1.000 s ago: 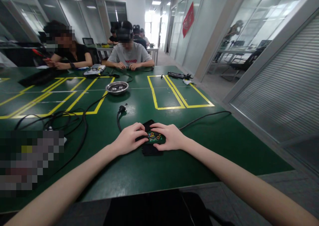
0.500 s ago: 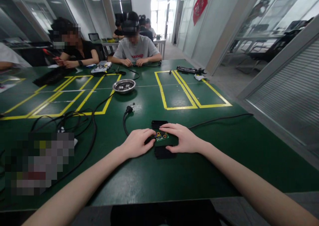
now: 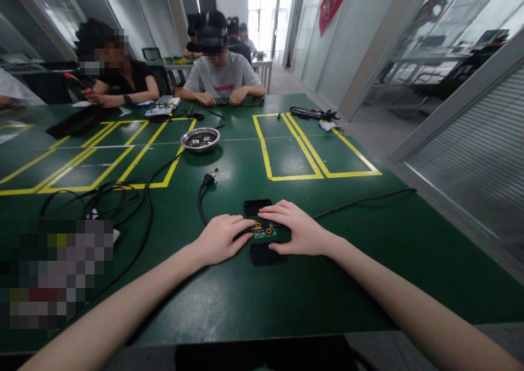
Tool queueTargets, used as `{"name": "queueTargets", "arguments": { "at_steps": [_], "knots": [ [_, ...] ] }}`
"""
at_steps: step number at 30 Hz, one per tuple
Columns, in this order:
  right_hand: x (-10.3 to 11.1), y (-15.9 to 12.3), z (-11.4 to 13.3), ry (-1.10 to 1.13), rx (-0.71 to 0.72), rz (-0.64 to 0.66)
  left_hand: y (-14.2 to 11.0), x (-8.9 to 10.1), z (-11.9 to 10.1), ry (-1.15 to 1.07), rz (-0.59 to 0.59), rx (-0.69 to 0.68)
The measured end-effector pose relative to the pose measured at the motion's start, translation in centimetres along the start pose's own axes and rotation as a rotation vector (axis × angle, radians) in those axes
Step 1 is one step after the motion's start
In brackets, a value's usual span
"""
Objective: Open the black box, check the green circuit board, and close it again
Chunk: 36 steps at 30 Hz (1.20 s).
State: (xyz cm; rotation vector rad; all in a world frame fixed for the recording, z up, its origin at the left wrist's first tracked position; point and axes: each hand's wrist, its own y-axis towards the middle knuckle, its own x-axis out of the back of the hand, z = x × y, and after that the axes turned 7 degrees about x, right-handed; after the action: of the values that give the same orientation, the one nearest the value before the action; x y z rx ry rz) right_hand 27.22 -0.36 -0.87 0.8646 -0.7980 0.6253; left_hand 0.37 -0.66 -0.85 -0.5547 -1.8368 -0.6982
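A small green circuit board [image 3: 264, 231] with orange coils lies on the green table [image 3: 286, 294], between two black casing pieces [image 3: 257, 205] [image 3: 264, 253]. My left hand [image 3: 221, 239] rests on the table at the board's left, fingers curled onto its edge. My right hand [image 3: 295, 227] covers the board's right side, fingers bent over it and the thumb below. Both hands grip the board from either side.
A black power cord with plug [image 3: 204, 183] lies just beyond my hands; a second cable [image 3: 364, 199] runs right. Tangled black cables [image 3: 110, 196] lie to the left. A metal bowl [image 3: 200, 138] and yellow tape squares sit farther off. Two people sit across the table.
The view has shifted a little. My hands stay on the board; the far black casing piece now shows more fully beyond my fingers.
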Motion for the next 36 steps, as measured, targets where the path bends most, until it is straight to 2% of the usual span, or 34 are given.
{"name": "queueTargets", "arguments": {
  "at_steps": [13, 16, 19, 23, 26, 31, 36],
  "knots": [
    [-1.2, 0.3, 0.4, -0.056, -0.095, -0.079, 0.1, 0.3, 0.4, 0.067, 0.013, 0.031],
    [-0.6, 0.0, 0.2, -0.015, -0.074, -0.099, 0.2, 0.3, 0.7, 0.067, 0.001, 0.040],
    [0.2, -0.5, -0.4, 0.019, -0.111, -0.127, 0.3, 0.3, 1.0, 0.071, -0.011, 0.046],
    [1.2, -0.8, -1.3, -0.013, -0.152, -0.067, 0.4, 0.5, 1.3, 0.056, -0.005, 0.040],
    [1.7, -0.8, -1.1, -0.017, -0.118, -0.080, 0.4, 1.1, 1.6, 0.062, -0.011, 0.002],
    [2.3, -0.6, 0.5, -0.002, -0.020, -0.211, 0.3, 2.6, 1.7, 0.091, -0.097, -0.114],
    [2.0, -0.4, 2.0, -0.062, 0.112, -0.337, -0.1, 3.2, 0.8, 0.054, -0.065, -0.167]
  ]
}}
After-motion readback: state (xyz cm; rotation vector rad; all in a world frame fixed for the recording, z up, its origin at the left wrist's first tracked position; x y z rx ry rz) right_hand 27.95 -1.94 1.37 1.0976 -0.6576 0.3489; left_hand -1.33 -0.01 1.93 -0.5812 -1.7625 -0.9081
